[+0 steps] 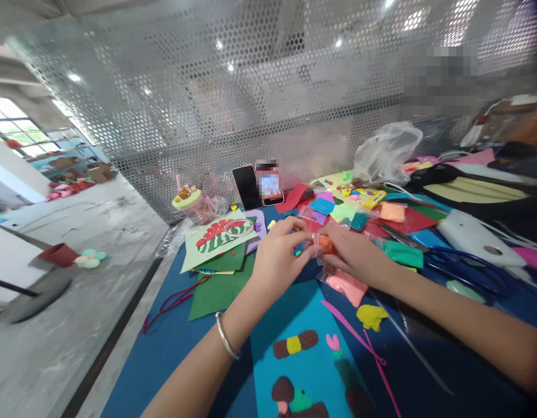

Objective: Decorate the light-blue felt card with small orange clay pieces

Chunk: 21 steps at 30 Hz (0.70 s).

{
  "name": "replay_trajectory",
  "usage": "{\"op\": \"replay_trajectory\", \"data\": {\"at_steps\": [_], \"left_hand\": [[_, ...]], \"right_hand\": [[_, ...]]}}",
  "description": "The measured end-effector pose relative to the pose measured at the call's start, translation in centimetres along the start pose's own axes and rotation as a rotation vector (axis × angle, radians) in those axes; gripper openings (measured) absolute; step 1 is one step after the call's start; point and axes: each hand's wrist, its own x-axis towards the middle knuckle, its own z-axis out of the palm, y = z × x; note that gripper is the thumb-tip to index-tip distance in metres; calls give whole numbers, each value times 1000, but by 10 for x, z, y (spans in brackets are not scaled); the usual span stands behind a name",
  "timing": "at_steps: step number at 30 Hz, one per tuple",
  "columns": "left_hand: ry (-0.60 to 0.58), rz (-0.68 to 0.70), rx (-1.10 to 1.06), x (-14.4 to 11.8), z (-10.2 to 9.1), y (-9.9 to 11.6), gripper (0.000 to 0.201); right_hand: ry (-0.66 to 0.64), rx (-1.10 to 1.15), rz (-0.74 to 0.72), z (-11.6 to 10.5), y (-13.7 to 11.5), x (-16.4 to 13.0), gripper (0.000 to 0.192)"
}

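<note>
A small clear packet of orange clay [326,244] is held up between my two hands, over the middle of the table. My left hand [282,247] pinches its clear plastic edge, with a silver bangle on that wrist. Fingers of my right hand [359,255] are closed around the orange end. Just below lies a packet of pink clay [347,286]. Nearer me is a blue sheet [289,316] bearing a brown and yellow clay strip [295,344], a pink clay tulip [333,342] and a brown mushroom shape [283,389]. A yellow clay lump [371,317] sits right of the sheet.
Left are green sheets [213,296], a strawberry-like clay picture [220,235], red cord [176,300] and a lidded cup [192,203]. Phones [247,187] lean against the perforated metal screen [268,104]. Blue-handled scissors [464,270], clay packets and a black bag [472,186] crowd the right.
</note>
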Motion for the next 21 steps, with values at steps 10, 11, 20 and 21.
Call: {"op": "replay_trajectory", "data": {"at_steps": [10,11,20,21], "left_hand": [[100,-230,-174,2,1,-6,8],[134,-270,-208,3,0,-8,9],[146,-447,-566,8,-3,-14,17],[148,-451,-579,8,-2,-12,17]], "right_hand": [[-13,-13,74,4,1,2,15],[-9,-16,88,5,3,2,15],[132,-73,277,11,42,3,38],[137,-67,274,12,46,4,39]]}}
